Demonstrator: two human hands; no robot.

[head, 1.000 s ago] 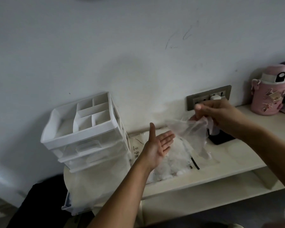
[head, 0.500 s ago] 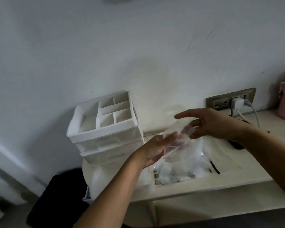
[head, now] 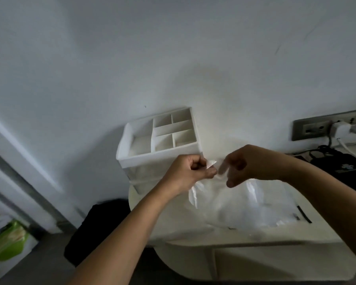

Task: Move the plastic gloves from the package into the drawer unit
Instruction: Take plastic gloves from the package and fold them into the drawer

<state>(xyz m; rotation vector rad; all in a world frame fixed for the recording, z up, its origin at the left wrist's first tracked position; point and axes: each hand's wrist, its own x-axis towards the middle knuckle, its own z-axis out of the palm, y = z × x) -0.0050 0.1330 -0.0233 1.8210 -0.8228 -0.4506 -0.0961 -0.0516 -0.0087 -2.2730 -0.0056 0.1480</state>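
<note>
the left hand [head: 190, 171] and the right hand [head: 249, 164] are pinching a clear plastic glove [head: 211, 163] between them, just in front of the white drawer unit [head: 158, 140]; the glove is hanging above the package [head: 265, 210], which is lying on the pale table [head: 193, 235].

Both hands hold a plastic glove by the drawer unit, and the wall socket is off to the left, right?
No: the head view shows the wall socket to the right. Left hand and right hand do hold the plastic glove by the drawer unit.

wall socket [head: 308, 130] with white charger [head: 340, 128]; green bag [head: 8, 241] on floor.
</note>
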